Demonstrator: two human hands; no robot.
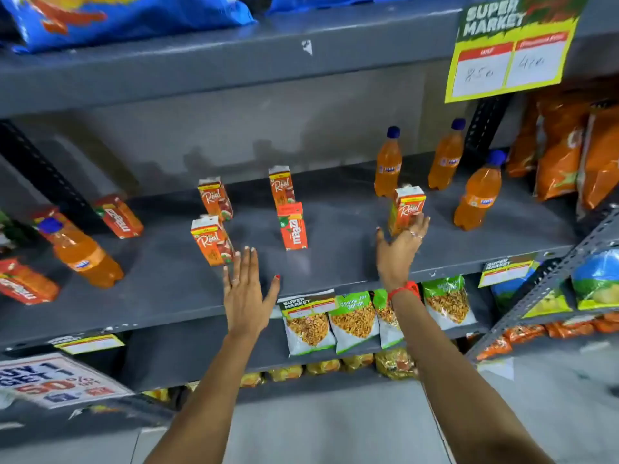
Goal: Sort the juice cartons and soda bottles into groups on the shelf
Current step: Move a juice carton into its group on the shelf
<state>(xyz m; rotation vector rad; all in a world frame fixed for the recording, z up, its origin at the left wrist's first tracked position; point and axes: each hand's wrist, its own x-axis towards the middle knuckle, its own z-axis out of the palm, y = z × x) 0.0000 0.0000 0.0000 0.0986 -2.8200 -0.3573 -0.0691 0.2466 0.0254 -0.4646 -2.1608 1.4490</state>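
On the grey shelf stand small orange Real juice cartons and a red Maaza carton. Three orange soda bottles with blue caps stand at the right. Another soda bottle leans at the left among red Maaza cartons. My right hand touches a Real carton from the front, fingers spread around its lower side. My left hand is flat and open, fingertips just right of the nearest Real carton.
Orange snack bags fill the shelf's right end. Snack packets hang below the shelf. A yellow price sign hangs from the upper shelf, which holds blue bags. A slanted metal rack stands at the right.
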